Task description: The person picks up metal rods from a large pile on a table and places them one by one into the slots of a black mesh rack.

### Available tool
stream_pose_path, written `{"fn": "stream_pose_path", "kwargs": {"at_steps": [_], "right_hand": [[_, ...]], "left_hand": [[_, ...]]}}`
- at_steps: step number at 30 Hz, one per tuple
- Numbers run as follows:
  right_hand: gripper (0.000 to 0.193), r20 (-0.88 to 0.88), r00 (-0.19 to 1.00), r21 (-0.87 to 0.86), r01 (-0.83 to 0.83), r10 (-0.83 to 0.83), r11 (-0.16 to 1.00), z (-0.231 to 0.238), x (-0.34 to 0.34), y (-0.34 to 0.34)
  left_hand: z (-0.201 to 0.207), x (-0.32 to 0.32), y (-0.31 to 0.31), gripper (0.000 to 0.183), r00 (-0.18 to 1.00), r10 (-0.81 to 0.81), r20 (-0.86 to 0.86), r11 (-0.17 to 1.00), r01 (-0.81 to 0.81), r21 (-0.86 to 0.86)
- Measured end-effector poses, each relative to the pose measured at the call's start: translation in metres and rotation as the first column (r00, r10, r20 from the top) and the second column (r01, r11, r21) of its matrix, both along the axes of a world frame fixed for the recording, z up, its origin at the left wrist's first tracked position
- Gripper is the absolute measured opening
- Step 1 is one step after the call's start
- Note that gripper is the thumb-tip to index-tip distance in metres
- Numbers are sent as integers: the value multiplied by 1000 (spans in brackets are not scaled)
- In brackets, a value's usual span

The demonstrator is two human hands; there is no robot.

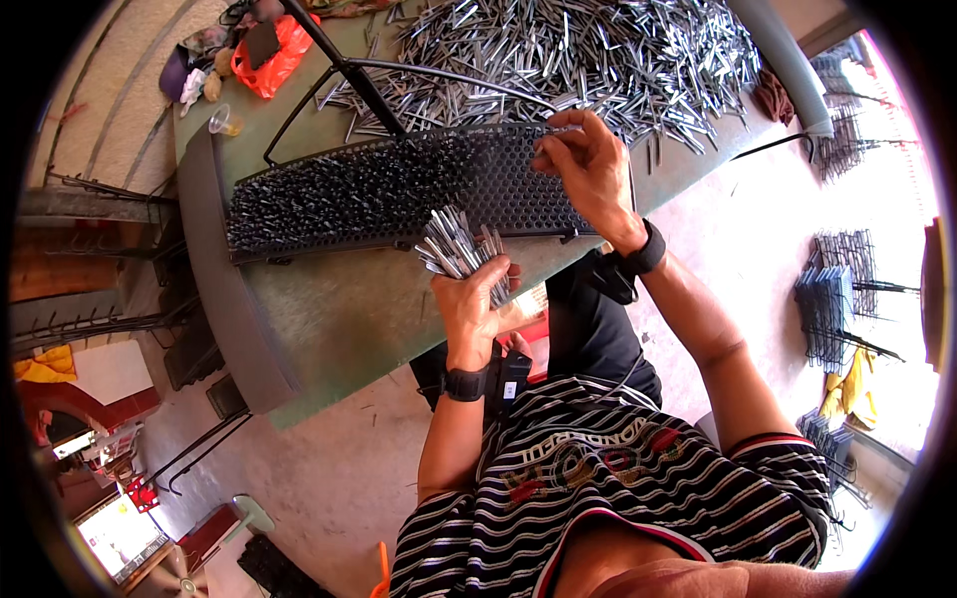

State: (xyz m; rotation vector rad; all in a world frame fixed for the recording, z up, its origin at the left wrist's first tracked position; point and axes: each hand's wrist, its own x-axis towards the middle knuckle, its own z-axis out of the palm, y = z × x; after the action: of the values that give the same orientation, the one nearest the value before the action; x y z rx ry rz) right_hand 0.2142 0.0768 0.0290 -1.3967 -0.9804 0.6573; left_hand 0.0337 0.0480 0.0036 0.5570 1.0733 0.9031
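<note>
Left hand (471, 299) closed around a bunch of metal strips (451, 244), right hand (595, 179) over a perforated black tray (523, 204).
Nearest is the striped shirt (608, 478); beyond it, the left hand clamps the fanned bunch upright at the tray's near edge, while the right hand's thumb and forefinger bend toward each other above the tray's right end, and whether they pinch a strip I cannot tell. Strips crowd the tray's left and middle holes; those to the right show bare. The tray sits on a green table (339, 329); behind it spreads a heap of loose strips (568, 60), with 1 clear cup (227, 124) and 1 red bag (284, 65) off to the left.
</note>
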Motion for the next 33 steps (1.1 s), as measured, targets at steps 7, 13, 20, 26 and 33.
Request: {"fn": "stream_pose_path", "kwargs": {"at_steps": [7, 13, 20, 26, 33], "right_hand": [[14, 251, 968, 53, -42, 28, 998, -15, 0, 22], [12, 410, 911, 51, -61, 35, 997, -23, 1, 31], [11, 454, 890, 73, -68, 28, 995, -24, -2, 35], [5, 791, 609, 55, -160, 55, 986, -29, 8, 37], [16, 222, 849, -309, -406, 480, 860, -3, -18, -5]], "left_hand": [[-3, -4, 5, 23, 999, 8, 53, 998, -5, -64], [-1, -4, 5, 27, 997, 29, 69, 996, -24, -81], [-2, -4, 3, 31, 996, 46, 71, 998, -43, -49], [-5, -6, 4, 29, 994, 74, 78, 997, -71, -39], [0, -1, 7, 22, 993, 102, 66, 994, -100, -32]]}}
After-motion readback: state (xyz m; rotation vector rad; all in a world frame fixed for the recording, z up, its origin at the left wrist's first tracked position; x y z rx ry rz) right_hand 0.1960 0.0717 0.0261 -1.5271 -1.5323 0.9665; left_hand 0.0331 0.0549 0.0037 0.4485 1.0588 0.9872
